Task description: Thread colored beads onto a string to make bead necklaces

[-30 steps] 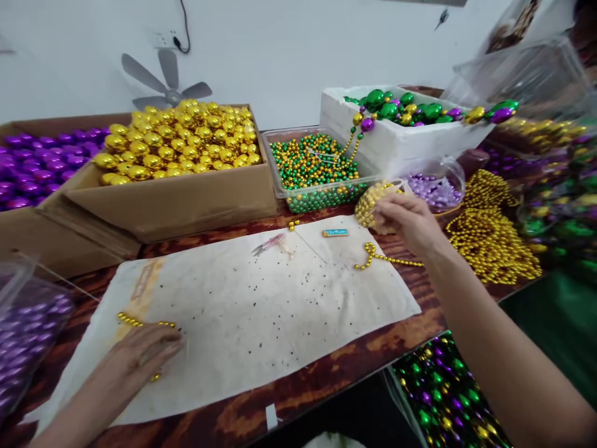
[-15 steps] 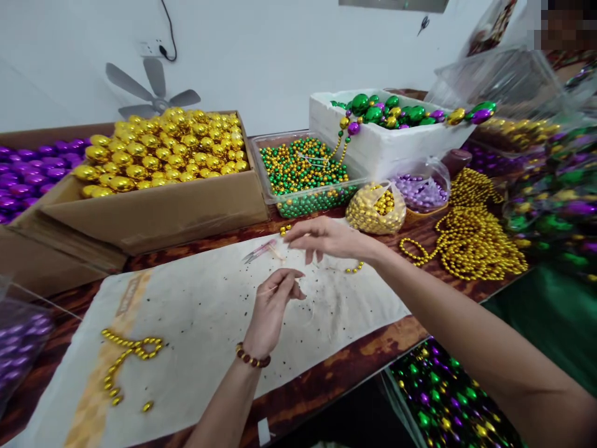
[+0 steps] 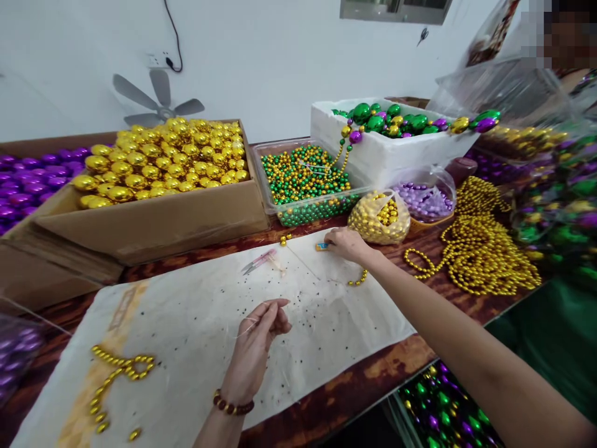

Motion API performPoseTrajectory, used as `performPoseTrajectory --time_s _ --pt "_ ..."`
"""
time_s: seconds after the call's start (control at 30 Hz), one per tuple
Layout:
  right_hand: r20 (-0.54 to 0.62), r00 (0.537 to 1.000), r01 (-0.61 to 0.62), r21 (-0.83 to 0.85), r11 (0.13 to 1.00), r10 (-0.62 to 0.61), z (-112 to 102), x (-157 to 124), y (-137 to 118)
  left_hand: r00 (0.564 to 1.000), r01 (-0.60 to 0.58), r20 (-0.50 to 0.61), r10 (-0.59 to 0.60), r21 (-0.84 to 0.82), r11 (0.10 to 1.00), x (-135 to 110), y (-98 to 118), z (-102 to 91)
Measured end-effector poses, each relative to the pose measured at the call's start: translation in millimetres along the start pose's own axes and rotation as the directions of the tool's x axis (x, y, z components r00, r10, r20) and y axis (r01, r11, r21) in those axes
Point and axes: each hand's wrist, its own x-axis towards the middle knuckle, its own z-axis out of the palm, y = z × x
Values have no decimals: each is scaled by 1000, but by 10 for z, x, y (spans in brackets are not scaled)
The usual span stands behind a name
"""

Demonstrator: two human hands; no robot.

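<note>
1. The thread in my left hand is so thin and pale against the white sheet that I make out only a short faint stretch beside my fingertips; I cannot tell where it ends
2. My left thumb and fingers are pinched tight on it, over the middle of the sheet
3. My right hand lies at the sheet's far edge, fingers curled over a small blue piece; only its left end shows, and I cannot tell whether I grip it or merely touch it
4. My right wrist covers part of a short gold strand
5. Half a second ago my right hand hovered spread above the sheet, hiding the blue piece; now it is down on it, just in front of the bag of gold beads
6. My left hand has drawn back toward me, its pinch unchanged; the snips lie where they did
</note>
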Motion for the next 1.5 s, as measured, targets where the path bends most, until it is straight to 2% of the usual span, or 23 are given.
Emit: performPoseTrajectory --time_s 0.13,0.27,0.37,0.5,0.63,0.73,0.87,0.93,1.03,1.13,1.2,1.3,1.5 --pt "14 1000 22 -72 997 -21 -3 -13 -9 999 -1 -40 1 5 1000 -27 -102 -74" --pt "-14 1000 18 -107 994 -19 -103 -104 -1 998 -2 -64 2 -10 1000 -39 -195 -109" --pt "-2 999 40 -111 993 -41 -137 -135 -111 997 1 -83 -5 -52 999 -30 -234 -112" --pt "56 996 79 -107 991 -73 1 -54 -449 996 0 -90 -5 -62 998 -23 -255 -123" --pt "108 994 36 -133 991 -22 223 86 -762 998 -1 -60 -2 -47 999 -47 -267 -141" --pt "126 992 -6 -161 987 27 320 139 -845 998 -5 -63 2 -45 999 -59 -272 -149" --pt "109 993 -24 -181 983 44 333 156 -919 997 -3 -80 -2 -65 998 -54 -277 -163" --pt "79 997 16 -169 986 -2 306 180 -1028 997 -8 -74 1 -91 996 -50 -286 -172" --pt "33 984 178 -127 976 -175 253 256 -1262 997 -20 -83 11 -109 994 -45 -307 -185" --pt "17 930 368 -109 924 -368 225 343 -1463 996 -26 -87 17 -103 994 -30 -332 -197" --pt "14 900 433 -118 894 -435 234 375 -1538 997 -24 -80 16 -104 994 -14 -348 -208" --pt "1 898 437 -143 888 -441 260 364 -1593 996 -6 -88 -5 -118 993 12 -369 -232" --pt "-61 953 290 -115 950 -298 191 226 -1694 998 20 -58 -28 -133 991 77 -366 -270"
